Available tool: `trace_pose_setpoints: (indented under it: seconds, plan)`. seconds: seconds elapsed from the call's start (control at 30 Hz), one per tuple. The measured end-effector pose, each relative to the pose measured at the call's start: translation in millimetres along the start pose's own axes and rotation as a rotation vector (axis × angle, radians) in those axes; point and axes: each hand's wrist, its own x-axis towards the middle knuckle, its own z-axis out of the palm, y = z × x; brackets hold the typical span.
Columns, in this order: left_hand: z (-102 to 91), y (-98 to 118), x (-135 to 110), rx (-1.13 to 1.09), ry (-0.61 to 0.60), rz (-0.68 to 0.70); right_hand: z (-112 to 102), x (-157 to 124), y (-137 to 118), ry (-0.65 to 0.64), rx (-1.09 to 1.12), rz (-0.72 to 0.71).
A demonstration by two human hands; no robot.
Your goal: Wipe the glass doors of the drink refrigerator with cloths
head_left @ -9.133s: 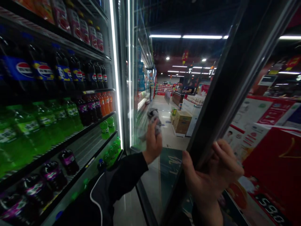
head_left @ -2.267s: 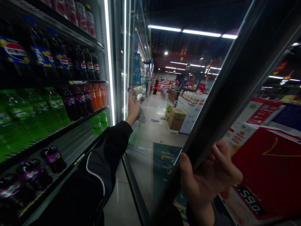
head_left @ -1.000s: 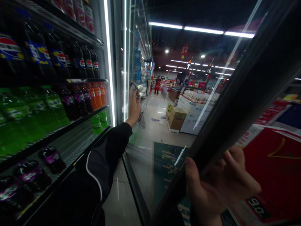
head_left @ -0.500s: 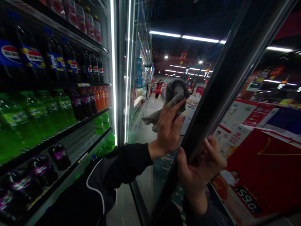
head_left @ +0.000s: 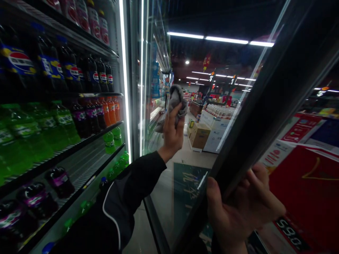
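My left hand (head_left: 172, 135) presses a bunched grey cloth (head_left: 176, 97) against the inner side of a glass door (head_left: 159, 176), its fingers bent over the fabric. That door stands swung out from a drinks fridge. Lower right, my right hand (head_left: 241, 211) grips the door's dark frame (head_left: 254, 116), thumb on the near side and fingers curled around the outer edge. Part of the cloth is hidden behind the left hand.
On the left, fridge shelves (head_left: 76, 146) hold rows of cola bottles (head_left: 50, 65), green soda bottles (head_left: 65, 118) and purple-labelled bottles (head_left: 59, 180). Beyond the glass are cardboard boxes (head_left: 200, 135) and a green floor mat (head_left: 185, 183). A red display box (head_left: 304, 176) stands right of the door.
My left hand and the cloth have moved left across the glass. My right hand, still on the frame, appears lower and further right as the door edge shifts right in view.
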Motion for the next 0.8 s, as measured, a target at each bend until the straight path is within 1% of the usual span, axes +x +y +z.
trace_pose_setpoints:
  seconds: [0.17,0.3,0.4,0.47,0.53,0.6,0.67,0.73,0.8]
  plan:
    - [-17.1,-68.2,-4.2,0.08,0.058,-0.214,-0.9,2.1,4.0,-0.004,-0.007,-0.05]
    - [-38.5,-117.9,-15.4,0.099,0.061,-0.318,0.0,2.1,2.9,-0.015,-0.03,-0.048]
    - [-52.7,-144.1,-26.1,0.027,0.066,-0.335,2.5,1.8,0.2,-0.016,-0.047,-0.046]
    - [-57.8,-148.8,-31.9,0.0,0.074,-0.344,4.4,1.3,-1.0,-0.004,-0.052,-0.067]
    - [-58.7,-139.8,-35.9,-0.006,0.086,-0.362,5.7,0.1,-1.3,0.005,-0.049,-0.071]
    - [-56.0,-116.4,-39.2,-0.007,0.093,-0.376,6.3,-1.7,-0.7,0.0,-0.035,-0.062]
    - [-50.9,-80.2,-43.2,-0.004,0.088,-0.375,6.6,-3.5,0.3,-0.001,-0.025,-0.057]
    - [-44.8,-34.7,-47.8,-0.006,0.056,-0.341,7.1,-4.8,1.1,0.003,-0.02,-0.06]
    - [-38.6,13.8,-50.5,-0.035,-0.032,-0.239,7.8,-5.0,0.8,0.006,-0.013,-0.054]
